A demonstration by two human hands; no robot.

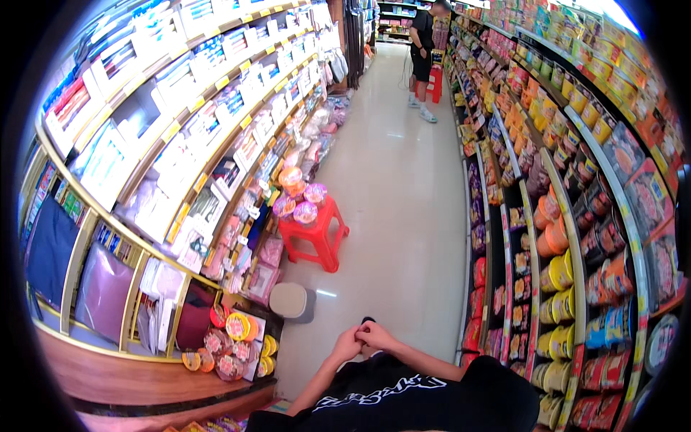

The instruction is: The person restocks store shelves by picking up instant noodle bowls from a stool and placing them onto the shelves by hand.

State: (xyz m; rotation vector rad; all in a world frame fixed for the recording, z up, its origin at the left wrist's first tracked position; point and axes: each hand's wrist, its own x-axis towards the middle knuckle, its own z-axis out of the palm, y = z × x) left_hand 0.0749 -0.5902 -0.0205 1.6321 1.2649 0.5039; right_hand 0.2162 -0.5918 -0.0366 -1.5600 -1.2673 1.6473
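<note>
My left hand [348, 344] and my right hand [376, 336] meet in front of my black shirt [459, 397]. Their fingers are curled against each other, and no object shows in either one. Just beyond them a dark shoe tip [368, 319] stands on the pale tiled floor [388, 243]. Ahead and to the left is a red plastic stool [313, 237] bearing several purple and orange lidded tubs [306, 213]. A grey bin with a beige lid [291, 301] sits nearer, beside the left shelves.
Shelves of packaged textiles [216, 108] line the left side. Instant-noodle tubs [556, 310] fill the right shelving. More noodle tubs [229, 348] are stacked on a low ledge at lower left. Farther along the aisle a person in black [422, 38] stands by another red stool [435, 85].
</note>
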